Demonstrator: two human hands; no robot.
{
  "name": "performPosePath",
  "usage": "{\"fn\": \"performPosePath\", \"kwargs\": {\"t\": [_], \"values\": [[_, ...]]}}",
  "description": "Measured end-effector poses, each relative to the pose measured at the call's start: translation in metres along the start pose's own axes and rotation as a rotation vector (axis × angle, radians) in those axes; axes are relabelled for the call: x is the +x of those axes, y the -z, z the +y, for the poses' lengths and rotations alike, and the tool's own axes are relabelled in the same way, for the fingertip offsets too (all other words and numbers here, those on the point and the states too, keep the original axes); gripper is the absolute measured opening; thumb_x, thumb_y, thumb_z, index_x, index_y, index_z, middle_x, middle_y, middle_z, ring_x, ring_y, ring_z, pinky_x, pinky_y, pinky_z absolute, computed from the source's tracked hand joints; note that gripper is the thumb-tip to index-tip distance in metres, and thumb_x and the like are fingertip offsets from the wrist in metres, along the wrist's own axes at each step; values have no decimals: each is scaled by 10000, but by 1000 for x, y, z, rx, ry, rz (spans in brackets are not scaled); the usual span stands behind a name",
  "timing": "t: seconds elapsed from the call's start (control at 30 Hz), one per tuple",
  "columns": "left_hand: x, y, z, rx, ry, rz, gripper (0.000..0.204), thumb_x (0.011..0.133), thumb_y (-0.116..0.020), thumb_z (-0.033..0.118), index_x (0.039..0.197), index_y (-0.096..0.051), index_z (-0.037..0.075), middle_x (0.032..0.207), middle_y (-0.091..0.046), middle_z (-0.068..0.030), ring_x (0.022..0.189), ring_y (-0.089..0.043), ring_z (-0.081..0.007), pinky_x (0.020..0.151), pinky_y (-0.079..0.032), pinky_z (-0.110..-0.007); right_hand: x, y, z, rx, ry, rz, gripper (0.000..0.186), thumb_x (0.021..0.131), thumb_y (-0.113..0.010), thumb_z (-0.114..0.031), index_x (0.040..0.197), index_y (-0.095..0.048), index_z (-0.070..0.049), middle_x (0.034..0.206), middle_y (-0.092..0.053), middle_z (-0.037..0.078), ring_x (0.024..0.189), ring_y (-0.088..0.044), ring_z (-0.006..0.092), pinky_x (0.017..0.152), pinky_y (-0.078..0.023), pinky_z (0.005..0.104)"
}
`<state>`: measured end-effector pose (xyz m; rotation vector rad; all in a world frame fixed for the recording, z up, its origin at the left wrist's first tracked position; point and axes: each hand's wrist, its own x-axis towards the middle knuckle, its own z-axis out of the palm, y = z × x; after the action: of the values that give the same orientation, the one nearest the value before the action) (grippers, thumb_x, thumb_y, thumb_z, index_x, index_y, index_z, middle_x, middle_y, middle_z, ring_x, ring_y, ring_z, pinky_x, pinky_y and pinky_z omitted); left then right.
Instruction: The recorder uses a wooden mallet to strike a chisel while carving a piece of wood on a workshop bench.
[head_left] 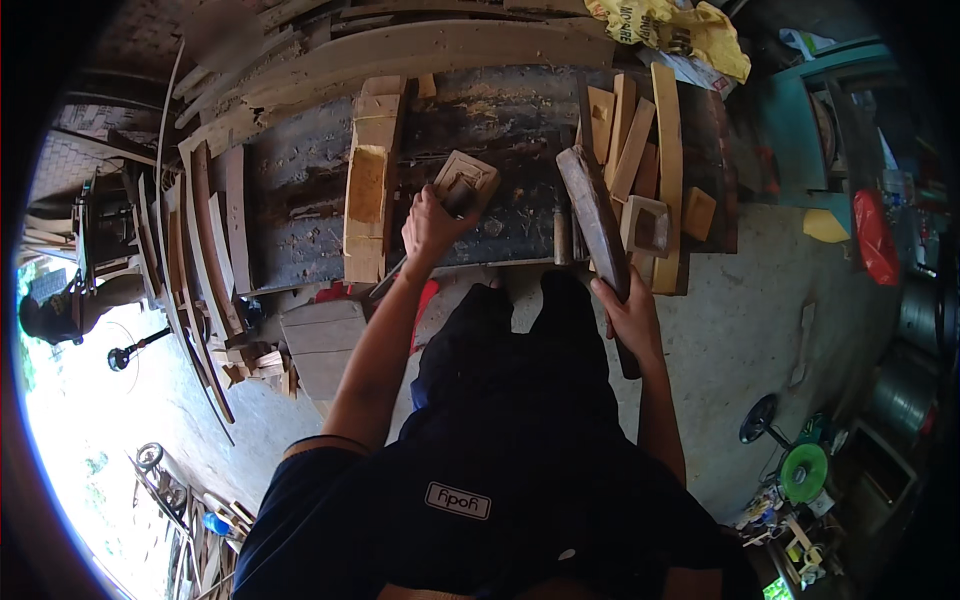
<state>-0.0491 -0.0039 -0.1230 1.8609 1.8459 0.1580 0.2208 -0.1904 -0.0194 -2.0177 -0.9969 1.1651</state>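
My left hand (435,228) is closed at the near left corner of a small square wooden block (482,178) with stepped, carved edges and a dark hollow. The block rests on the dark workbench (480,120). Below the left wrist a thin grey strip (386,281) sticks out; whether the hand holds it cannot be told. My right hand (630,312) grips the narrow near end of a long, worn wooden mallet (594,212). Its thick head points away from me, over the bench. Just left of the mallet a short round rod (562,233) lies at the bench's front edge.
A hollowed wooden beam (366,190) crosses the bench on the left. Several wood strips (630,150) and a hollowed square block (646,227) lie at right. Curved planks (400,55) line the back, beside a yellow sack (680,30). A green fan (803,472) stands low right.
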Motion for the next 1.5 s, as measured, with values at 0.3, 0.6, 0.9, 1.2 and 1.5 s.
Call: {"fn": "performPosePath", "kwargs": {"t": [0.3, 0.6, 0.9, 1.2, 1.5], "values": [[21, 62, -10, -1369, 385, -993, 614, 791, -754, 612, 983, -607, 47, 651, -491, 23, 466, -469, -81, 446, -395, -262, -4, 10, -18, -108, -108, -14, 558, 936, -674, -414, 1268, -546, 16, 663, -616, 95, 442, -590, 173, 432, -463, 321], [39, 16, -19, -329, -86, -812, 849, 682, -864, 513, 1262, -578, -39, 871, -658, -96, 647, -647, -207, 598, -544, -348, -5, 4, -18, -94, -87, 88, 519, 934, -674, -422, 1191, -569, 16, 639, -621, 110, 444, -606, 205, 449, -476, 350], [19, 23, 6, 107, -481, -194, 930, 755, -834, 316, 1530, -344, 166, 1246, -609, -181, 1084, -644, -385, 901, -539, -478, -8, 6, -20, -79, -67, 115, 494, 937, -662, -428, 1167, -585, 3, 665, -622, 112, 442, -597, 199, 471, -477, 350], [15, 137, 92, -966, -342, -176, 251, 860, -755, 158, 1097, -723, 83, 801, -706, -16, 647, -626, -53, 574, -492, -248, -5, 15, -15, -60, -17, 148, 457, 936, -672, -426, 1086, -581, -4, 618, -569, 70, 432, -577, 169, 423, -451, 325], [0, 67, 123, -1302, -341, 82, 154, 839, -783, 124, 968, -708, 84, 727, -648, 46, 641, -581, -26, 592, -456, -199, -6, 16, -29, -84, 27, 157, 340, 958, -681, -287, 1123, -592, -3, 682, -583, 32, 429, -505, 102, 397, -407, 285]]}}
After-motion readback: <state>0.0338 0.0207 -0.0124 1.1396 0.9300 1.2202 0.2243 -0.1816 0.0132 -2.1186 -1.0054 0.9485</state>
